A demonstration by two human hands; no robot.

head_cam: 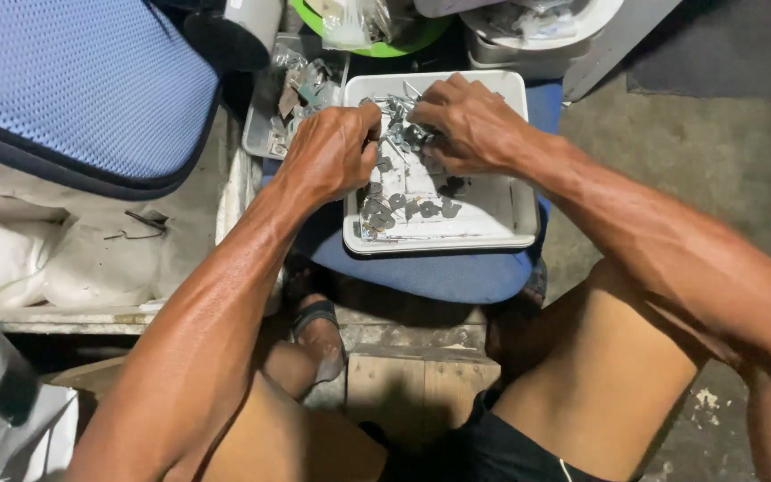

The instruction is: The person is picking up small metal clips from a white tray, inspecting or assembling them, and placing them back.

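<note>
Blue cushion under white tray [518,210]; left hand [332,152], right hand [466,125] fingers closed around small metal parts [408,134] between them

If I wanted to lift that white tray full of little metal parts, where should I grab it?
Probably the white tray's right rim, coming from the right side: the raised lip there is bare. The left hand and right hand crowd the far end, over the small metal parts.

metal parts [408,207] in tray [518,207] | tray on cushion [439,272]
</note>
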